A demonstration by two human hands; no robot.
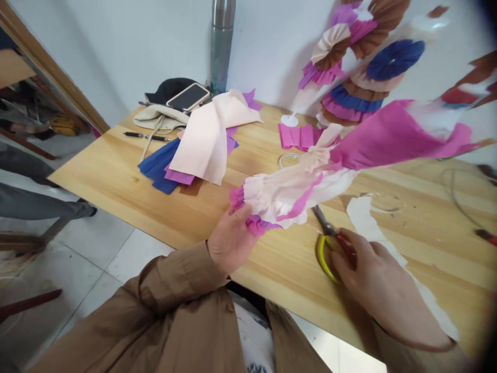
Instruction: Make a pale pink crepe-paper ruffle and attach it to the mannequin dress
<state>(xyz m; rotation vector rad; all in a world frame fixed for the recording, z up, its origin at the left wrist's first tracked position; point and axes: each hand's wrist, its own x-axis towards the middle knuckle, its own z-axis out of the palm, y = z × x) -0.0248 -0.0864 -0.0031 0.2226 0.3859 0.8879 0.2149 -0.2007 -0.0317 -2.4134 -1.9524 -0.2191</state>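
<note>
Head view: my hands are apart. Left hand [235,238] is pinched on the ruffled hem of a dress [287,194], just over the desk [194,217] near its front edge. Dress is held above the middle of the desk, cream skirt at my left hand, pink top angled up toward the right end. Right hand [382,282] is closed round the handles of the scissors [325,254], blades pointing at the underside of the dress; can't tell if they touch it. White strip [373,225] lies partly under my right hand and runs toward the front edge. Tape [290,155] and pink paper [297,135] sit behind the dress, toward the back edge. Left part: cream sheet [205,140] over blue sheet [155,168] and purple sheet [179,176]. Pen [145,136], pouch [159,117] and phone [189,97] near the back left corner. Bottle [221,52] upright at the back edge.
</note>
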